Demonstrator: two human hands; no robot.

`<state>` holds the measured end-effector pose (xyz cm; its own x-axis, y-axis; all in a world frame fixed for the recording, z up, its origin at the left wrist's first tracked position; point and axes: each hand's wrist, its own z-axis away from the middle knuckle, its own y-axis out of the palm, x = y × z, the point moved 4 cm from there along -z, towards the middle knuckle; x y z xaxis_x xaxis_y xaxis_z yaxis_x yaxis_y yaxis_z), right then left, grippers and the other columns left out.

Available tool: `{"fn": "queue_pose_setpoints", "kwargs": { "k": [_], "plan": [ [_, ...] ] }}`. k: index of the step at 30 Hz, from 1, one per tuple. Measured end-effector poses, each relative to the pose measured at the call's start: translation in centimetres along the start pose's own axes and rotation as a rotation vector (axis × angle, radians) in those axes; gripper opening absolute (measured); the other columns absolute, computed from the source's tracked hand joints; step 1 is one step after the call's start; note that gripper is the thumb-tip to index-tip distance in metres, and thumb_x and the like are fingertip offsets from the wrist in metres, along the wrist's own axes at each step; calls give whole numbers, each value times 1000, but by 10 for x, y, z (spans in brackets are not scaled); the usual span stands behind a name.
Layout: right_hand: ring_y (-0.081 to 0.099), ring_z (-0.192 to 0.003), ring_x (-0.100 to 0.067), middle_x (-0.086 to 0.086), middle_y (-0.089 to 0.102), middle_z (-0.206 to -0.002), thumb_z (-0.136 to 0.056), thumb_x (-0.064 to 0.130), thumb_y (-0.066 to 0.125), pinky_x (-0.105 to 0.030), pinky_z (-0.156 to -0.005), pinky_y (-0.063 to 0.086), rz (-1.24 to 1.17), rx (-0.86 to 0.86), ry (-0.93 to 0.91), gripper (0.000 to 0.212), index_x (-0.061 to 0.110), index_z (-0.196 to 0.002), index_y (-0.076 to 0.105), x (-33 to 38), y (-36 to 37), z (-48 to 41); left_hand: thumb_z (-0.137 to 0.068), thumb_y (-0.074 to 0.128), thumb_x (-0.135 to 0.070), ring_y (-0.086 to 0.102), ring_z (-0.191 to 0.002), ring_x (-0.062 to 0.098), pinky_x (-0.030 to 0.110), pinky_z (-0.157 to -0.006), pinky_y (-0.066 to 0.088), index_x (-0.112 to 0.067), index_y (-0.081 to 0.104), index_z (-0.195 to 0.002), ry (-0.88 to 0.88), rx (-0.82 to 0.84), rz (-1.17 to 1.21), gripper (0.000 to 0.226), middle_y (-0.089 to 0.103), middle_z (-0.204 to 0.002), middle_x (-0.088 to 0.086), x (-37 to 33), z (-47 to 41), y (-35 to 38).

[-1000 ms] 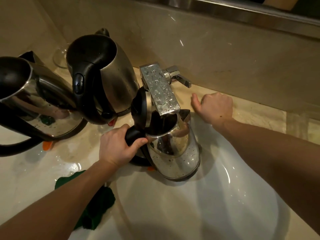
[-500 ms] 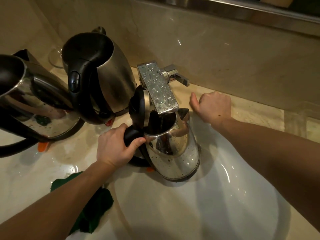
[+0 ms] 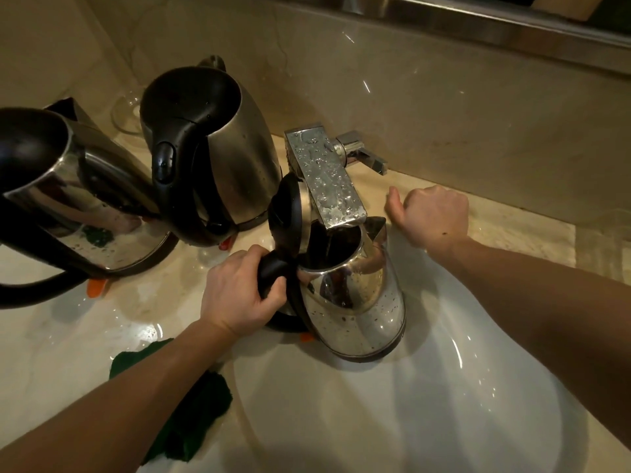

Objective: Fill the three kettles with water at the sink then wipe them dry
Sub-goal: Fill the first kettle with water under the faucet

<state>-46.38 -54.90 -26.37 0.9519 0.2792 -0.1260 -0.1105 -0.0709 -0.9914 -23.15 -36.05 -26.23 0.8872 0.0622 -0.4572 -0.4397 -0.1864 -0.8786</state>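
Nothing has shifted: mirrored kettle (image 3: 68, 206) and brushed kettle (image 3: 232, 155) wait at nine o'clock, left hand (image 3: 239, 295) grips the handle (image 3: 271, 271) of the open third kettle (image 3: 355, 302) under the faucet (image 3: 327, 179) at twelve, right hand (image 3: 433, 213) sits fisted, empty, at two, off the lever (image 3: 362, 153), so overfilling could follow.

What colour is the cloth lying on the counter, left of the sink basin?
The cloth is dark green; the head view shows it best.

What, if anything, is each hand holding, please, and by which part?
The left hand grips the shiny kettle by its black handle; the right hand holds nothing.
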Motion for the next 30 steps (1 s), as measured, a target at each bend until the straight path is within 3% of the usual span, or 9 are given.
{"fn": "queue_pose_setpoints", "kwargs": {
  "k": [4,13,17,24,30],
  "plan": [
    [34,-47,-19,-7,43,-53,-99,52,22,-29,-57,31,-11,-5,15,65,12,-57,52,0,-2,2,-82,35,-53,51,-66,20,35,-60,47,-10,58,-95,15,20,-10,50,56,-74,3,2,1,2],
    [48,-55,-25,-7,43,-53,-98,51,22,-30,-58,35,-18,1,12,63,15,-50,39,1,-1,1,-89,32,-58,53,-74,20,35,-65,47,-16,53,-111,19,30,-7,53,59,-84,4,4,3,4],
    [42,-49,-22,-6,43,-52,-99,50,22,-29,-56,32,-17,3,5,64,14,-49,40,1,-3,2,-87,35,-63,57,-75,21,35,-67,49,-21,51,-117,-17,10,12,54,62,-86,5,3,1,2],
    [38,-47,-18,-5,44,-51,-99,48,22,-28,-52,26,7,-4,6,66,12,-51,49,2,-5,4,-78,30,-74,51,-70,15,29,-64,38,-18,60,-100,-135,14,-35,67,53,-77,-3,7,-4,3],
    [36,-47,-18,-6,44,-53,-99,48,23,-29,-54,27,3,-2,24,63,13,-53,48,0,-5,3,-75,24,-76,51,-75,16,31,-67,40,-17,57,-103,-166,59,-76,73,55,-83,-2,4,-4,4]
  ]
}}
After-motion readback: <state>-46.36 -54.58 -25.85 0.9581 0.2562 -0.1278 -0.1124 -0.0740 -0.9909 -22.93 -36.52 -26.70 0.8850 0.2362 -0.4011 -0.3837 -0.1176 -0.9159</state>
